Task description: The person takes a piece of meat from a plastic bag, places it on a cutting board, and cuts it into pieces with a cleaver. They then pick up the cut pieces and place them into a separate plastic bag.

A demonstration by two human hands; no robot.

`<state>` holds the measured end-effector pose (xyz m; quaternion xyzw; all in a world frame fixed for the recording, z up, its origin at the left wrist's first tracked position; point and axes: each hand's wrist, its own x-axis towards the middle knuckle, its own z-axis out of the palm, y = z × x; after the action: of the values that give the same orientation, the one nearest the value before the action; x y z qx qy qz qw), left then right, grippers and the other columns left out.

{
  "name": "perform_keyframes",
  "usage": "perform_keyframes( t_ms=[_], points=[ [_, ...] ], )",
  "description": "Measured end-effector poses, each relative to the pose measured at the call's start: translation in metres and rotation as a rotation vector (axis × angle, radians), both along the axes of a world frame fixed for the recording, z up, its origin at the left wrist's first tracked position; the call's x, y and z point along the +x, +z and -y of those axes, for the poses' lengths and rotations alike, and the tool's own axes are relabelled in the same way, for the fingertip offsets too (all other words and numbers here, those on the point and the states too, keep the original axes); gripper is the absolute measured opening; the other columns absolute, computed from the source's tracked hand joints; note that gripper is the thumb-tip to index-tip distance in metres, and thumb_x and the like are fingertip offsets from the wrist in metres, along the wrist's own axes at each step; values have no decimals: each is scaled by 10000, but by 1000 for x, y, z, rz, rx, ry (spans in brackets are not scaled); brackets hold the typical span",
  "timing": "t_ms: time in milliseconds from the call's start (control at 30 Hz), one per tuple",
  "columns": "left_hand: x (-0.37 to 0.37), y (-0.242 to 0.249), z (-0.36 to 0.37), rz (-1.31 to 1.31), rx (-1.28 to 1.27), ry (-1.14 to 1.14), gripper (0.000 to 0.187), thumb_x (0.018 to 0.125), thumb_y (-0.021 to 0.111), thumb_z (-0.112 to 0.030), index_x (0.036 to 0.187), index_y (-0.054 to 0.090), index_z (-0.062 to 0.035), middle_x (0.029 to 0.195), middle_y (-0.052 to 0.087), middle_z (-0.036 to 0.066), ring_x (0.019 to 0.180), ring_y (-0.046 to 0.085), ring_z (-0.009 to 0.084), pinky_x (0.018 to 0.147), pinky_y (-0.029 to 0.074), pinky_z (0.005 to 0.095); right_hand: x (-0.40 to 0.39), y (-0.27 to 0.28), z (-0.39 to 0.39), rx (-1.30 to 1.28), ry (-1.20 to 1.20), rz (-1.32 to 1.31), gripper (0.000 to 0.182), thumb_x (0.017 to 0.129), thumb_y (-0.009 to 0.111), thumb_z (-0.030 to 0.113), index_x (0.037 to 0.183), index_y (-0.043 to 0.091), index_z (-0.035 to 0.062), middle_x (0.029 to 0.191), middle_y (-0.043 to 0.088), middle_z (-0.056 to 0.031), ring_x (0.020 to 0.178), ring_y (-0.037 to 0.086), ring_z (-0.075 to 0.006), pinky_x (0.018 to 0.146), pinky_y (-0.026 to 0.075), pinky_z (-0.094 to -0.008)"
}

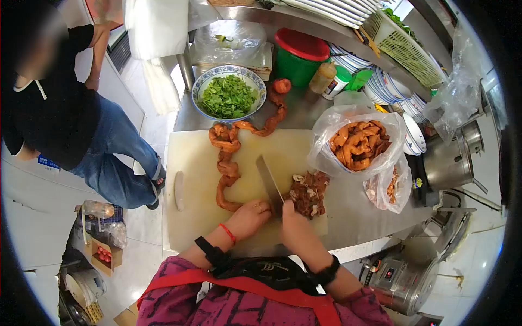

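My right hand (296,225) grips the handle of a cleaver (268,179), whose blade points away from me over the cutting board (272,140). My left hand (249,218) lies just left of the blade, its fingers curled over the near end of a long brown braised intestine (227,167). The part under the fingers is hidden. From there the intestine winds up the board and over its far edge to the metal counter. Right of the cleaver sits a pile of chopped brown meat (309,194). A pale, elongated object (179,190) rests near the board's left edge.
Behind the board stand a bowl of chopped greens (229,96) and a red-lidded green bucket (300,54). To the right are a plastic-lined bowl of braised intestines (360,145), a smaller bag (392,190) and a metal pot (448,160). Another person (60,108) stands at the left.
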<state>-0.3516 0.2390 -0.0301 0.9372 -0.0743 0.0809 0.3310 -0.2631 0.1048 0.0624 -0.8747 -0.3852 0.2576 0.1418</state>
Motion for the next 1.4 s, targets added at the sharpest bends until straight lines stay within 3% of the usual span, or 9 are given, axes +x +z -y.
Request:
perform_keyframes(
  t_ms=[267,400,533,633,800,900,1033,1133,1400],
  points=[
    [-3,-3,12,214,76,85,160,704,519,-79,836,573,-7,927,531,127,941,509,295,834,443,362,23,-10,8,231,-143,197,323,796,507,54,1049,322,-24,703,549,-303,679,539,-482,597,415,-531],
    [-6,3,10,166,65,65,212,688,529,-70,886,571,-8,945,526,122,954,500,295,842,440,360,3,30,28,11,23,95,268,796,449,27,1031,329,-22,706,574,-277,678,571,-448,600,426,-533],
    [-6,-4,9,173,50,78,203,688,528,-68,879,568,-12,946,525,122,945,504,299,845,438,360,-6,25,33,-51,64,-5,225,790,434,23,990,339,-17,714,571,-291,676,569,-457,606,429,-540],
    [-4,-6,5,154,53,61,196,685,529,-66,869,569,-14,946,528,123,926,509,297,845,438,359,-1,3,27,-12,114,-17,251,787,507,51,955,328,-3,671,544,-276,662,545,-462,594,412,-538],
    [-4,-10,9,94,-61,32,187,701,507,-64,872,566,-13,937,525,139,928,512,311,835,438,371,10,-23,-23,159,32,68,259,790,499,41,974,325,-11,685,549,-283,676,544,-469,595,422,-526],
    [5,-14,26,182,4,134,189,720,495,-65,890,558,-13,949,521,146,933,515,319,827,438,377,25,-22,-11,256,-170,-6,264,795,497,37,995,334,-19,710,551,-289,701,544,-474,604,426,-518],
    [15,3,43,162,-52,250,234,730,507,-83,950,558,-23,1002,521,126,954,527,293,812,450,381,26,5,26,317,-209,131,323,798,520,58,1048,330,-15,701,535,-291,691,535,-478,582,407,-525],
    [-1,24,11,373,131,104,243,730,515,-94,960,563,-32,998,527,103,963,529,264,791,463,374,15,32,41,190,-73,144,324,797,522,53,1048,326,-5,686,534,-286,678,533,-481,573,404,-530],
    [-10,3,-13,230,224,-58,250,688,526,-109,921,583,-40,901,541,67,892,537,235,759,478,340,-1,15,42,80,0,0,230,798,469,34,974,326,-8,683,557,-284,679,550,-473,602,415,-546]
  ],
)
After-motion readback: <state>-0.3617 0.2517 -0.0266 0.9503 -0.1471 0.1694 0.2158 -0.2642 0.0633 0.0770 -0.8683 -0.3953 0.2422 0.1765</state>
